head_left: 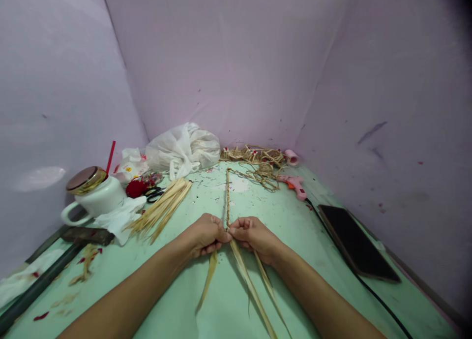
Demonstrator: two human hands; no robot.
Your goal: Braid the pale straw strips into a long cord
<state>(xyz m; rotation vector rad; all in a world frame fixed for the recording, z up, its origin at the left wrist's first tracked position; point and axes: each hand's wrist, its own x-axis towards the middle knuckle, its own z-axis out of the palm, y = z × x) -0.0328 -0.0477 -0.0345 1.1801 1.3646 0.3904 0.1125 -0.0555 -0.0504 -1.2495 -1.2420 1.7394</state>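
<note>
Head view: both hands meet low at the centre over a pale green tabletop (177,294). Left hand (211,235) has its fingers curled in, thumb and fingertips pinching straw-coloured fibre; right hand (254,236) does likewise, its tips nearly against the left's. Both grasp the near end of a slim braid (227,199), which lies between them and runs straight away from the wearer. Exact hold of each finger hidden by the knuckles.

Loose strips toward the wearer: one strip (208,281) below the left hand, a broader central strip (243,270) from between the hands, another strip (268,285) from under the right hand.

Braid's far end reaches near a tangle of twine (267,169); whether they join, cannot tell. Pink spool (291,157) beside the tangle, pink glue gun (294,184) just nearer, black cord (330,235) trailing from it past a dark flat device (357,240) at right.

Left of the hands: bundle of dry strips (165,206), scissors (154,195) near its upper part, red ball (135,188), crumpled tissue (123,216), white mug (103,199) topped by a gold-rimmed lid (86,180), hammer (88,235) in front. White plastic bag (186,149) farther back, by the lilac wall (236,58).
</note>
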